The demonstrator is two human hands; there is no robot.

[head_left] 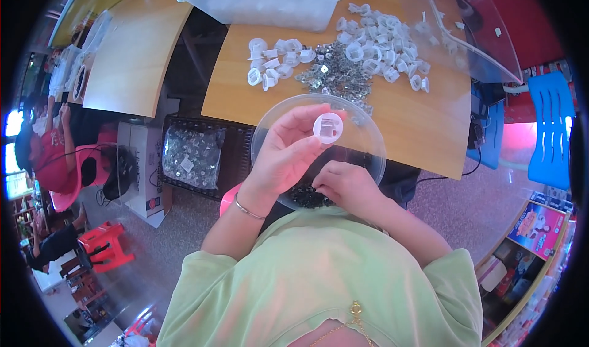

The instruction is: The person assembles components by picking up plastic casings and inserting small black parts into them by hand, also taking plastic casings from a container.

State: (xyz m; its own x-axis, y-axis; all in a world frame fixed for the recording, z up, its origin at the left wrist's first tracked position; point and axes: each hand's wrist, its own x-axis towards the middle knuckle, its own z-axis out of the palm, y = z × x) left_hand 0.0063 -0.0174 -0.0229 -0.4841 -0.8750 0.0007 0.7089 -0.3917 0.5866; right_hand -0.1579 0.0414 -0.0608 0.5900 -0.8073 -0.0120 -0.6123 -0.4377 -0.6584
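Observation:
Between the thumb and fingers of my left hand is a round white plastic part, with a rectangular recess and what looks like metal inside. My right hand hangs lower, over a clear round bowl, its fingers pinched together; whatever they hold is hidden. Small dark pieces lie in the bowl just beside those fingers. Beyond the bowl, a heap of small metal pieces spreads over the wooden table. White plastic parts are piled on its right and in a smaller group on its left.
A translucent tub full of white parts stands at the table's far edge. To the left, a bag of metal pieces rests on a dark crate. A clear plastic bin is at the right. Another person sits far left.

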